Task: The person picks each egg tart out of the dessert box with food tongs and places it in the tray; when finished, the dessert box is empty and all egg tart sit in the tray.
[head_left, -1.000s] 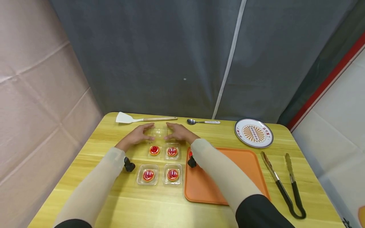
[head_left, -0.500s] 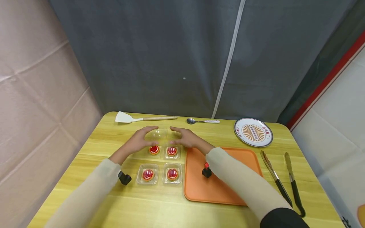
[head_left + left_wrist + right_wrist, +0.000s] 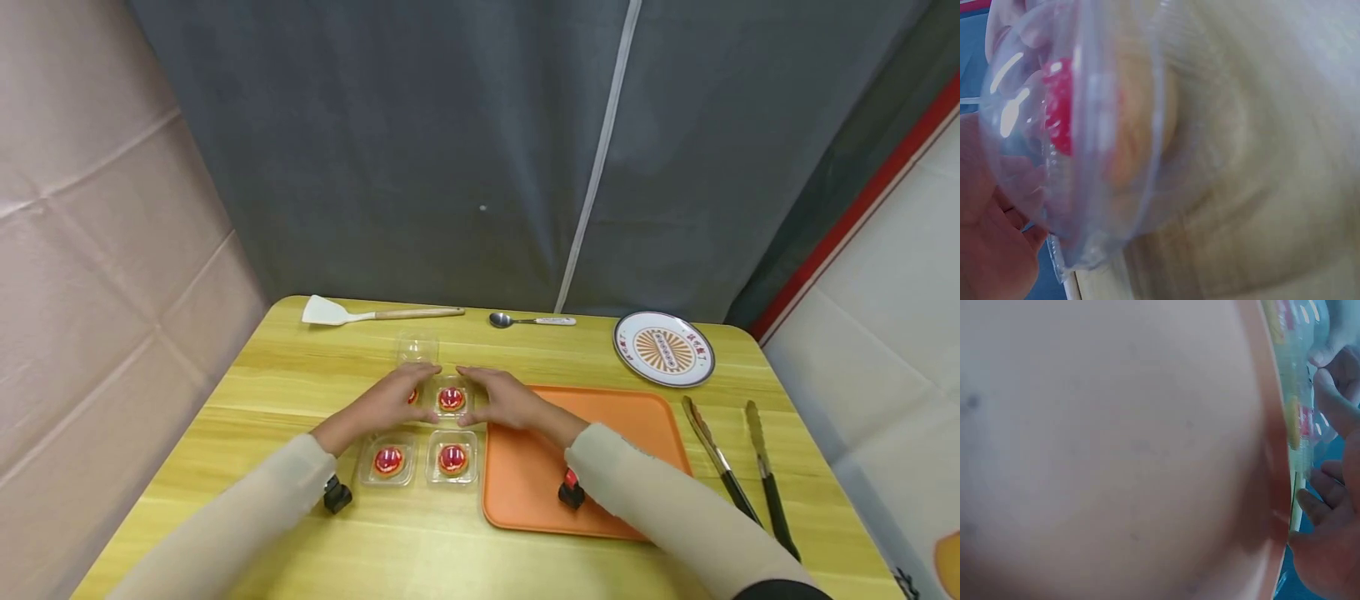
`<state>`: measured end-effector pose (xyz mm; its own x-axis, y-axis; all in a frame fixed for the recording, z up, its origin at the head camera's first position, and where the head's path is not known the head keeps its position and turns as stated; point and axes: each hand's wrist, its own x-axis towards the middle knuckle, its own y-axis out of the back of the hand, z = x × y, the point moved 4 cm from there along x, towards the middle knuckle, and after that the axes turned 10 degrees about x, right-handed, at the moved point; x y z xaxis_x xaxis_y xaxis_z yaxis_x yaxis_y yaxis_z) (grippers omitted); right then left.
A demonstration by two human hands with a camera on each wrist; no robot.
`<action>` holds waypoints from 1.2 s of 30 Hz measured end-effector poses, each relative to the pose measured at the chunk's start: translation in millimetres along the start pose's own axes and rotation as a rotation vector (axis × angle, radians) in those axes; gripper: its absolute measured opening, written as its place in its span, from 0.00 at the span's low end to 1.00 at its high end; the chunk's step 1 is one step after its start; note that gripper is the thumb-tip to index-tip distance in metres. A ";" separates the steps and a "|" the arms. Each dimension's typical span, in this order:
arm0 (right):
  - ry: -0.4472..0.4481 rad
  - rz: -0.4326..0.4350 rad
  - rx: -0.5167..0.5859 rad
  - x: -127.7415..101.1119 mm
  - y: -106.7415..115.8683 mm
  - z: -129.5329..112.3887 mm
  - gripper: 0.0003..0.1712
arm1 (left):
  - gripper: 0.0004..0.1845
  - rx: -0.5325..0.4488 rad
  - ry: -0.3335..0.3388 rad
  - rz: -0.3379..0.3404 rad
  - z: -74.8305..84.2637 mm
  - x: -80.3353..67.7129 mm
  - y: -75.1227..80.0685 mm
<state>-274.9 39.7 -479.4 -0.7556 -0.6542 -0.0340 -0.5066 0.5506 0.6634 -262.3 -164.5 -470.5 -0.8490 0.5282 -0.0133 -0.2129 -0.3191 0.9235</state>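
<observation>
Tart containers, clear plastic, back pair of four on desk. Left hand and right hand grasp them from either side. Orange tray just right.

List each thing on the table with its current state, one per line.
Left hand: on the far-left tart box.
Right hand: beside the far-right tart box.
Near tart boxes: untouched.
Empty clear box: lying apart.
Orange tray: bare.
Tongs: lying open.
</observation>
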 end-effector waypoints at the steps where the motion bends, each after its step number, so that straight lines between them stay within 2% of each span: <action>1: -0.001 0.006 -0.008 -1.0 -0.9 0.3 0.55 | 0.47 0.002 0.003 -0.004 0.1 0.5 -1.4; 9: -0.022 0.048 -0.037 -4.1 -4.8 4.0 0.54 | 0.47 0.011 0.038 0.004 1.2 2.7 -5.8; 15: -0.027 0.059 -0.043 -4.2 -6.7 7.2 0.52 | 0.47 -0.024 0.042 -0.002 -1.6 2.7 -8.8; 20: -0.020 0.066 -0.041 -4.5 -6.8 7.9 0.51 | 0.48 -0.028 0.022 0.005 -4.8 2.7 -13.3; 28: -0.008 0.065 -0.056 -3.0 -8.6 9.5 0.51 | 0.44 -0.015 -0.011 0.055 -4.7 2.3 -14.7; 36: -0.012 0.049 -0.058 -5.7 -7.3 6.4 0.50 | 0.42 -0.003 -0.027 0.067 -4.1 3.0 -16.0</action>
<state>-269.5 42.7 -488.8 -0.7843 -0.6203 -0.0092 -0.4438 0.5506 0.7070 -263.4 -161.1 -486.8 -0.8483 0.5263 0.0584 -0.1576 -0.3563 0.9210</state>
